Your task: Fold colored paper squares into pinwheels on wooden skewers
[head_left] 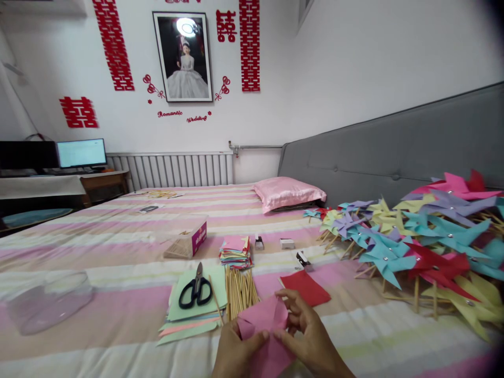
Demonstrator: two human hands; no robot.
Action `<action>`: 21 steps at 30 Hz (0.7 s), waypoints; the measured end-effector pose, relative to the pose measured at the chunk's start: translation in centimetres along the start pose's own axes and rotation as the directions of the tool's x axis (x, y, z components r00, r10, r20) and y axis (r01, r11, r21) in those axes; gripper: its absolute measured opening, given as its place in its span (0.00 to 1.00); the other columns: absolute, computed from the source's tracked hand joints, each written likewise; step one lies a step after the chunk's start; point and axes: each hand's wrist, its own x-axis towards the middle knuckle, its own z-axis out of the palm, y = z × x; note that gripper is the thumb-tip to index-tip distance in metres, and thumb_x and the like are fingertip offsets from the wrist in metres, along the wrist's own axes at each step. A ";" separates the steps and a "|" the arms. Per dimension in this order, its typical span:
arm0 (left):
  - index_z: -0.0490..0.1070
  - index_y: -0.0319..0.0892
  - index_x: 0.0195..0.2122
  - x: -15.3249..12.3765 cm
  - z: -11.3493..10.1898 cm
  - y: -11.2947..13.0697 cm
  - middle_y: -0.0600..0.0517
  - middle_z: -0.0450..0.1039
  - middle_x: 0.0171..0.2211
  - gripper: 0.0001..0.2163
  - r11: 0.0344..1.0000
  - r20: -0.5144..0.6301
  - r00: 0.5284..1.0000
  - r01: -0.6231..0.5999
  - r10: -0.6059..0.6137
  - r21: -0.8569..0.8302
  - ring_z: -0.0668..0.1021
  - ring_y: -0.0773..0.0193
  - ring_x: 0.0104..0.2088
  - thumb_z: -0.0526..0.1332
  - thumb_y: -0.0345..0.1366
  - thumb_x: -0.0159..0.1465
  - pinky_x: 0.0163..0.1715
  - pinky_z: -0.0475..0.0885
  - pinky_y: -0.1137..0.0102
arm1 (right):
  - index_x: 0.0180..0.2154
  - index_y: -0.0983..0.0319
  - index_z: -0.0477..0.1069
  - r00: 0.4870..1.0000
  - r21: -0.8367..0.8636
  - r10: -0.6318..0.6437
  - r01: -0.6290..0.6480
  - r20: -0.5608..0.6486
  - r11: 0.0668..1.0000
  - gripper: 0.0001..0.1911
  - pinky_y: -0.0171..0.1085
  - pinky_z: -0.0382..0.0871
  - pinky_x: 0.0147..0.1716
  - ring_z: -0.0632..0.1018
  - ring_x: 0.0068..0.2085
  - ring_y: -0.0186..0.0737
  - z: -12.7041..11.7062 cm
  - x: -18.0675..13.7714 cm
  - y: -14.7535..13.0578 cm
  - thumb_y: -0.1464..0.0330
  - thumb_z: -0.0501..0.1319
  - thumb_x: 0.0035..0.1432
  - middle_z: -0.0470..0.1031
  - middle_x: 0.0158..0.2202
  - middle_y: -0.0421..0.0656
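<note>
A pink paper sheet (264, 321), partly folded, is held low in the middle of the head view over the striped bed (118, 247). My left hand (236, 350) pinches its lower left side with closed fingers. My right hand (307, 336) grips its right side, thumb and fingers closed on the folds. Just beyond the hands lie a bundle of wooden sticks (239, 290), a red paper square (305, 287) and black scissors (196, 290) on a stack of green paper (189, 315).
A big heap of finished paper pinwheels (425, 241) fills the right side by the grey headboard (394, 152). A stack of coloured papers (236, 251), a small box (188, 240), a pink pillow (287, 192) and a clear plastic lid (51, 303) lie on the bed.
</note>
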 end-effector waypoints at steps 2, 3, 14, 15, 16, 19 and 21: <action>0.77 0.35 0.25 0.1 -0.1 -0.3 0.46 0.76 0.19 0.18 1.000 -0.018 1.000 -0.016 0.016 -0.004 0.75 0.60 0.21 0.72 0.40 0.34 0.27 0.71 0.67 | 0.47 0.57 0.58 1.000 0.013 0.004 -0.004 -0.001 1.000 0.27 0.29 0.55 0.19 0.68 0.23 0.30 0.0 0.0 0.0 0.73 0.61 0.42 0.69 0.30 0.38; 0.77 0.35 0.25 0.1 -0.1 -0.4 0.46 0.76 0.19 0.18 1.000 -0.027 0.999 -0.023 0.023 0.000 0.75 0.60 0.20 0.72 0.40 0.34 0.26 0.71 0.67 | 0.48 0.57 0.57 1.000 0.015 0.009 -0.008 -0.005 1.000 0.28 0.29 0.55 0.19 0.69 0.23 0.30 0.0 0.0 0.0 0.73 0.61 0.42 0.68 0.30 0.37; 0.75 0.33 0.22 0.6 -0.6 -0.9 0.47 0.74 0.16 0.15 0.995 -0.153 0.987 -0.038 0.052 0.092 0.75 0.59 0.20 0.72 0.36 0.34 0.23 0.71 0.67 | 0.50 0.59 0.55 0.997 0.061 0.023 -0.018 -0.074 0.998 0.30 0.30 0.59 0.21 0.66 0.21 0.28 -0.2 0.2 0.1 0.66 0.62 0.45 0.67 0.28 0.37; 0.75 0.33 0.22 0.6 -0.6 -0.9 0.47 0.74 0.16 0.15 0.995 -0.157 0.986 -0.038 0.052 0.094 0.74 0.59 0.20 0.72 0.36 0.34 0.23 0.71 0.68 | 0.50 0.59 0.55 0.996 0.067 0.024 -0.018 -0.089 0.998 0.29 0.30 0.59 0.20 0.66 0.21 0.28 -0.2 0.2 0.1 0.66 0.62 0.45 0.67 0.28 0.37; 0.75 0.33 0.21 0.5 -0.5 -0.9 0.47 0.74 0.16 0.14 0.994 -0.160 0.986 -0.040 0.055 0.098 0.74 0.60 0.20 0.72 0.35 0.34 0.22 0.70 0.68 | 0.50 0.59 0.55 0.994 0.070 0.023 -0.016 -0.104 0.997 0.29 0.30 0.59 0.20 0.67 0.21 0.28 -0.2 0.2 0.1 0.65 0.63 0.45 0.67 0.28 0.37; 0.75 0.34 0.21 0.4 -0.3 -0.7 0.47 0.74 0.16 0.13 0.994 -0.163 0.985 -0.045 0.061 0.100 0.74 0.60 0.20 0.72 0.34 0.34 0.21 0.70 0.70 | 0.49 0.60 0.56 0.990 0.074 0.017 -0.006 -0.143 0.997 0.30 0.30 0.58 0.20 0.68 0.21 0.29 -0.3 0.3 0.0 0.64 0.63 0.45 0.68 0.28 0.38; 0.75 0.34 0.22 0.4 -0.3 -0.6 0.47 0.75 0.17 0.13 0.995 -0.156 0.986 -0.052 0.065 0.087 0.75 0.60 0.20 0.72 0.33 0.34 0.22 0.70 0.69 | 0.49 0.60 0.56 0.986 0.076 0.019 -0.006 -0.168 0.997 0.30 0.30 0.59 0.20 0.70 0.22 0.30 -0.4 0.3 -0.2 0.63 0.63 0.46 0.70 0.28 0.39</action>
